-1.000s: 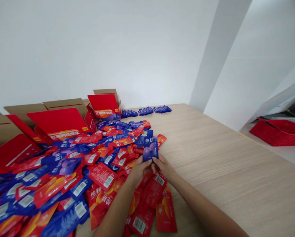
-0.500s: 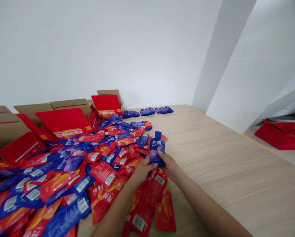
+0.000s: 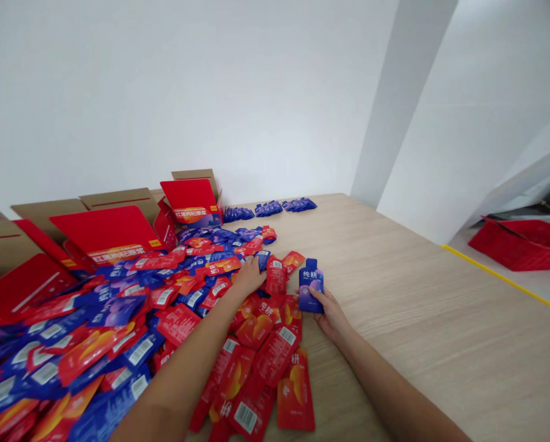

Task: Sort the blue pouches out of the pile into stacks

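In my right hand (image 3: 331,314) a blue spouted drink pouch (image 3: 310,288) stands upright, its printed front toward me and my thumb across it. My left hand (image 3: 251,277) reaches into the pile, its fingers closed at the edge of another blue pouch (image 3: 264,260); the fingertips are partly hidden. Just right of that hand lies a red pouch (image 3: 275,276) with its barcode up. Several red and orange pouches (image 3: 275,356) overlap on the table between my forearms.
A large mixed heap of red and blue pouches (image 3: 113,319) covers the left of the wooden table (image 3: 395,294). Open red cartons (image 3: 104,230) stand behind it. Three groups of blue pouches (image 3: 269,209) lie along the wall. A red box (image 3: 519,245) sits beyond the table's right edge.
Both hands were together on the blue pouch. My left hand has let go and moved up and left into the pile, while my right hand has carried the pouch slightly right.
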{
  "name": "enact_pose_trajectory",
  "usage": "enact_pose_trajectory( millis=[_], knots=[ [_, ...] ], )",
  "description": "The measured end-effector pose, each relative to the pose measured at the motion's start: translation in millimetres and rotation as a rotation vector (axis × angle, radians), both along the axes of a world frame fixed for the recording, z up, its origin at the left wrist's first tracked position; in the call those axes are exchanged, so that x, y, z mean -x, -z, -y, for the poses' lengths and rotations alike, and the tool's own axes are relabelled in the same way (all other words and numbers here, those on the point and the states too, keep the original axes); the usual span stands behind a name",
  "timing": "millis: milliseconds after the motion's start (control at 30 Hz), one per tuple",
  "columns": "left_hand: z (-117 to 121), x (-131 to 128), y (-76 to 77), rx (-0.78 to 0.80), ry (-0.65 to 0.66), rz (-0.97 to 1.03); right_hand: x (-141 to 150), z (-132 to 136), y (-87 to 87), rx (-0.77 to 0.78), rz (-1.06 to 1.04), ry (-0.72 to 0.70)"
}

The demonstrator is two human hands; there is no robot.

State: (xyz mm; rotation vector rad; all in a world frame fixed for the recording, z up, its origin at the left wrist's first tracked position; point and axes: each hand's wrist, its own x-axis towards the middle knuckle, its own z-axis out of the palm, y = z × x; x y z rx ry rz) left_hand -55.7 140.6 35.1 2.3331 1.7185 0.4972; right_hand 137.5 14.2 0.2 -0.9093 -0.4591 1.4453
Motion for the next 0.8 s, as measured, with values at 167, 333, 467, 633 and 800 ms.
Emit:
enact_pose_trajectory(
  millis=[167, 333, 467, 633, 800],
  knots=[
    [-7.0, -4.1, 10.9, 0.014, -0.021, 0.080, -3.1, -1.8, 5.3, 0.000, -0.015, -0.012],
    [-5.8, 26.0, -12.7, -0.073, -0.116, 0.259, -2.9, 1.8, -1.4, -0.047, 0.007, -0.068],
    [9.6, 41.7, -39.3, -0.052, -0.103, 0.487, -4.0, 8.8, -18.2, -0.119, -0.048, -0.109],
    [44.5, 26.5, -50.7, 0.320, 0.077, 0.882, -2.4, 21.4, -32.0, -0.192, -0.101, -0.253],
    [60.9, 3.4, -46.6, 0.376, 0.125, 0.850, 7.6, 34.5, -30.6, -0.132, -0.042, -0.441]
  ],
)
